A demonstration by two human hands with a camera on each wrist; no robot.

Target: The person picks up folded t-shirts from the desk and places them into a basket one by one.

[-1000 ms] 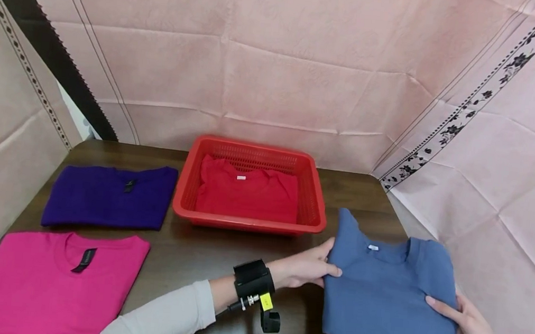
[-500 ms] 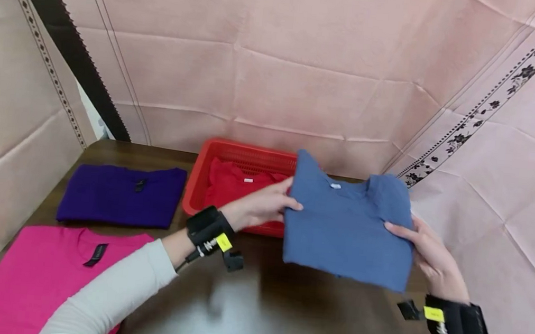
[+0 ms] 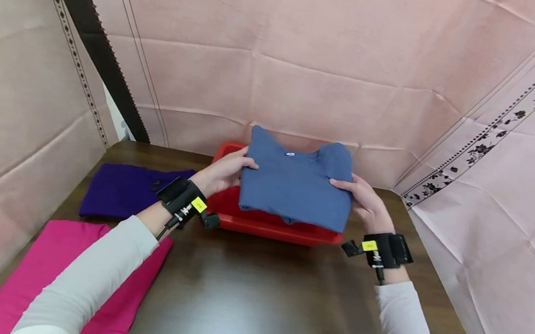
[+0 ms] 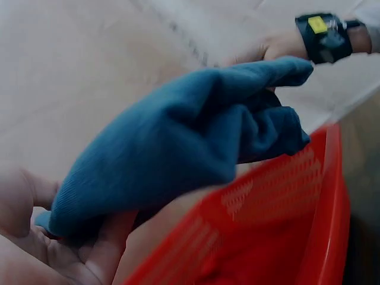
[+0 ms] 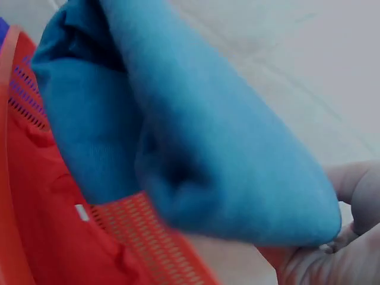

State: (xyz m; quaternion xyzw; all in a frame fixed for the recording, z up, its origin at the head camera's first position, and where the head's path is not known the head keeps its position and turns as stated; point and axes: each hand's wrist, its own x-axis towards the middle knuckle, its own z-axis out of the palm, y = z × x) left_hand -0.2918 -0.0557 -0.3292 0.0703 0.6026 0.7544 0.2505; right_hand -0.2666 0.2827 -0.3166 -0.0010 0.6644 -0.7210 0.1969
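Blue folded shirt point(image 3: 297, 180): moved, since the earliest frame, from beside the tabletop's right edge to a raised place above the red basket; both hands have travelled with it. Present position: in the air over the basket, toward the middle of the tabletop's far edge, collar with white label uppermost, lower edge toward the wearer; its upper left corner stands in a point. Left hand point(image 3: 224, 171): gripping the shirt's left side, thumb on the front face, fingers behind. Right hand point(image 3: 369, 200): gripping the right side likewise, thumb laid across the front. Wristbands, two, black with yellow tags: one on the left wrist point(image 3: 180, 202), one on the right point(image 3: 386, 249). Sleeves, pale grey point(image 3: 86, 273), on both forearms. Red basket point(image 3: 267, 228): plastic, perforated walls, standing near the middle of the tabletop's far edge, partly hidden by the blue shirt in the head view. Red shirt point(image 5: 65, 219): lying inside the basket, white label showing in the right wrist view. Purple shirt point(image 3: 124, 189): folded, near the tabletop's far left corner, partly behind the left hand's wristband. Pink shirt point(image 3: 128, 282): along the left edge, nearer the wearer, crossed by the left sleeve. Tabletop point(image 3: 285, 296): dark brown wood grain. Backdrop point(image 3: 305, 59): creased pink cloth beyond the far edge.
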